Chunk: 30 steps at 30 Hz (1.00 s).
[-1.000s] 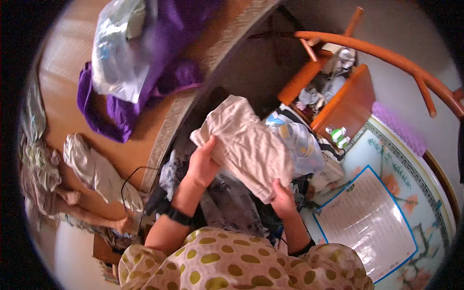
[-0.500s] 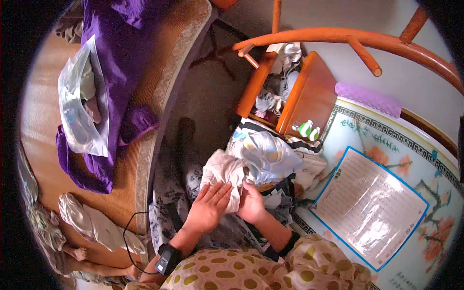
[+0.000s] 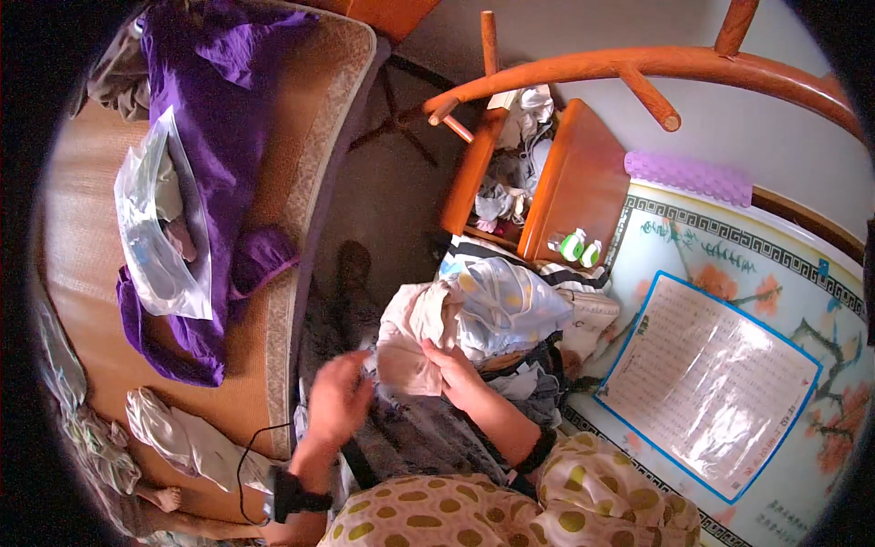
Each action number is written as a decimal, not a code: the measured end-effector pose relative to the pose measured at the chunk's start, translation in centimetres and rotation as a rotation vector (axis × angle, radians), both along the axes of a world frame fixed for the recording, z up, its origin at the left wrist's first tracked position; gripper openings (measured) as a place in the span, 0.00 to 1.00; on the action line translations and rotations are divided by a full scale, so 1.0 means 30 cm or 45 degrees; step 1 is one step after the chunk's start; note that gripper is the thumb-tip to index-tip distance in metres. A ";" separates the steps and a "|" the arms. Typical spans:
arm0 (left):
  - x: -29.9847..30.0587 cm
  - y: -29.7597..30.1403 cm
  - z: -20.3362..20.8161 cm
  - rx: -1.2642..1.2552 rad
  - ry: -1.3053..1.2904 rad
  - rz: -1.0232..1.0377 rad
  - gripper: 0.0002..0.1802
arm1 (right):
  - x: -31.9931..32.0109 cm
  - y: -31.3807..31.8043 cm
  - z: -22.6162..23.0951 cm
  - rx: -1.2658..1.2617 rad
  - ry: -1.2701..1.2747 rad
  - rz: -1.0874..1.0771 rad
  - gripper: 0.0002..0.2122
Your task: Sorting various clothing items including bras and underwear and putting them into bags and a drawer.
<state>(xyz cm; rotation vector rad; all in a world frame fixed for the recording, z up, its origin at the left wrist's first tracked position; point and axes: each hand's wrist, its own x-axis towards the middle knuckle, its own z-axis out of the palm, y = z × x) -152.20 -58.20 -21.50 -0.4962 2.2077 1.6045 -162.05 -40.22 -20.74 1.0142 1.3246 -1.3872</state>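
The pale pink crumpled cloth garment (image 3: 415, 342), raised a second ago, now lies on the clothes pile; right hand (image 3: 453, 369) pinches it, left hand (image 3: 335, 399) seemingly released, open.

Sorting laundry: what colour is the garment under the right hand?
Pale beige garment, head view.

A crumpled pale beige cotton garment (image 3: 415, 342) lies bunched on a heap of clothes, just at nine o'clock of a light blue-and-white printed cloth (image 3: 506, 305), its folds loose and uneven.
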 end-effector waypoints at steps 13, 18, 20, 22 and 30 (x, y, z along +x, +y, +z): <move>0.029 -0.360 -0.140 0.411 -0.027 1.160 0.15 | -0.037 -0.177 0.007 0.096 0.068 0.255 0.10; 0.046 -0.373 -0.185 0.353 0.008 1.162 0.16 | -0.021 -0.226 -0.026 0.077 0.165 0.225 0.12; 0.057 -0.384 -0.185 0.393 -0.028 1.181 0.16 | -0.020 -0.234 -0.035 0.012 0.181 0.279 0.15; 0.073 -0.392 -0.187 0.431 -0.057 1.223 0.16 | -0.019 -0.242 -0.058 -0.004 0.198 0.305 0.16; 0.086 -0.411 -0.223 0.358 -0.031 1.209 0.16 | -0.019 -0.386 -0.059 -0.099 0.210 0.258 0.15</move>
